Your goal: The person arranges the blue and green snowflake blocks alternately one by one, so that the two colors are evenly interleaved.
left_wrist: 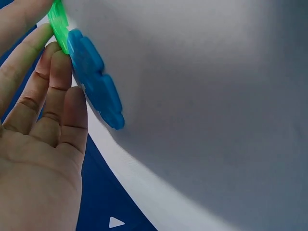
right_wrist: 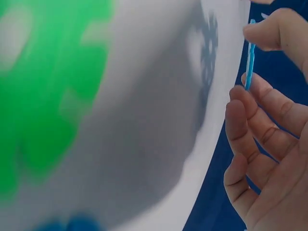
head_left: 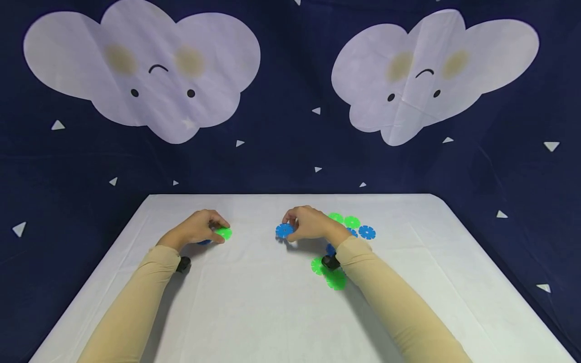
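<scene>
My left hand (head_left: 199, 227) pinches a green notched plastic disc (head_left: 224, 233) between thumb and fingers at the left of the table. Right beside it, partly hidden under that hand in the head view, is a blue notched disc (left_wrist: 95, 79); the two overlap in the left wrist view. Nearer the middle, my right hand (head_left: 310, 223) holds another blue notched disc (head_left: 284, 231) by its edge, thumb on one side and fingertips on the other. This disc is raised off the cloth, and its notched shadow shows in the right wrist view.
Loose green discs (head_left: 351, 222) and blue discs (head_left: 367, 232) lie around my right forearm, some partly covered by it. More green discs (head_left: 336, 280) sit nearer the front. A white cloth (head_left: 254, 302) covers the table, with a dark blue cloud-patterned backdrop (head_left: 290, 126) behind its far edge.
</scene>
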A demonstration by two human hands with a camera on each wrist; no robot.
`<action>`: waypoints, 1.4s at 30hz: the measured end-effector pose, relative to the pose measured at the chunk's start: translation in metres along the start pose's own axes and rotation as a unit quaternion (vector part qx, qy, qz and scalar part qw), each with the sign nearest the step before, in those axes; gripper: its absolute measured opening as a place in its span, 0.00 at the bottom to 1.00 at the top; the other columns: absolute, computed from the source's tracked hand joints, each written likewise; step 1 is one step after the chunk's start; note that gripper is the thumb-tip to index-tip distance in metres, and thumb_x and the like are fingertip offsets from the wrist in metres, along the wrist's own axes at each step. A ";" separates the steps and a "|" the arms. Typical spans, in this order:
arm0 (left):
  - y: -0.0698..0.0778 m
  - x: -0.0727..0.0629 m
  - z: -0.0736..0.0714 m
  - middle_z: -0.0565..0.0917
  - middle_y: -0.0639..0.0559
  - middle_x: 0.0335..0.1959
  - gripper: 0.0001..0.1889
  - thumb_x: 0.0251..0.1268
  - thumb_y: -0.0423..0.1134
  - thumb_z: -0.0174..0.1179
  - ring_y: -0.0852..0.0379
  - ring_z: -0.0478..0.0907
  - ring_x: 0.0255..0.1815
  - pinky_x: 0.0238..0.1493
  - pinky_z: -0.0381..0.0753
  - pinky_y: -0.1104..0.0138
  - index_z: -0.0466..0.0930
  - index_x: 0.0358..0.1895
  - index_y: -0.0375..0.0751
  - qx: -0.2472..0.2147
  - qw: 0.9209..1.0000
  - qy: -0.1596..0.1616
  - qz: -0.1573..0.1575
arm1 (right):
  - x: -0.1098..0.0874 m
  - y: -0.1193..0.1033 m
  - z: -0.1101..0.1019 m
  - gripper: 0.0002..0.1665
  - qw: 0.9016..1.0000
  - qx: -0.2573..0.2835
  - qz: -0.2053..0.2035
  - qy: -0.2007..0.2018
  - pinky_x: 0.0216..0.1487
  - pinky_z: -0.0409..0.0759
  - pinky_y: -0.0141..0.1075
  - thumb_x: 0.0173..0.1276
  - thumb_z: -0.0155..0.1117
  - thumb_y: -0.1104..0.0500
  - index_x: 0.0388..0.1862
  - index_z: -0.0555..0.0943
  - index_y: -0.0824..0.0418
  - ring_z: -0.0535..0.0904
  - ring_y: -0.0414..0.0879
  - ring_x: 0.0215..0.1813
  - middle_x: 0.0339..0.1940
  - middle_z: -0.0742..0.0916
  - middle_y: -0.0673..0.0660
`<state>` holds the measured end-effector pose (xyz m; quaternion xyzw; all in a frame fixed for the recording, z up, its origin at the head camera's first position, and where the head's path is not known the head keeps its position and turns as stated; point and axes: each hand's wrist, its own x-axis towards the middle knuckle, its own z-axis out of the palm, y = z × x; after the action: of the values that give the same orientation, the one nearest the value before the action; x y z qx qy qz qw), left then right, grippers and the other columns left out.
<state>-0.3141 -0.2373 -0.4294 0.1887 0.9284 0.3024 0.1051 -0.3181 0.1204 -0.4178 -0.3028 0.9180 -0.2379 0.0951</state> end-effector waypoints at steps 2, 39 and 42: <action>-0.001 0.001 0.000 0.87 0.40 0.54 0.21 0.57 0.33 0.81 0.44 0.83 0.56 0.67 0.81 0.45 0.90 0.54 0.35 -0.002 1.000 0.001 0.002 | 0.006 -0.007 0.006 0.25 1.000 -0.007 0.002 0.006 0.47 0.82 0.36 0.58 0.81 0.53 0.55 0.88 0.55 0.82 0.39 0.42 0.42 0.89 0.48; -0.006 0.002 0.002 0.88 0.44 0.49 0.20 0.56 0.35 0.82 0.48 0.82 0.52 0.63 0.82 0.46 0.91 0.53 0.36 0.002 1.000 0.000 0.013 | 0.061 -0.086 0.070 0.27 0.992 -0.037 0.099 0.066 0.47 0.85 0.36 0.63 0.82 0.43 0.55 0.90 0.56 0.83 0.40 0.43 0.50 0.92 0.49; -0.007 0.002 0.001 0.88 0.44 0.49 0.21 0.55 0.35 0.82 0.48 0.82 0.52 0.62 0.82 0.47 0.91 0.53 0.36 0.001 1.000 0.000 0.013 | 0.063 -0.088 0.073 0.27 0.992 -0.034 0.102 0.071 0.49 0.86 0.38 0.63 0.82 0.44 0.55 0.90 0.57 0.85 0.41 0.45 0.52 0.92 0.50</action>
<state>-0.3173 -0.2408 -0.4344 0.2013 0.9262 0.3025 0.1008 -0.3007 -0.0069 -0.4396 -0.1930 0.9561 -0.2164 0.0436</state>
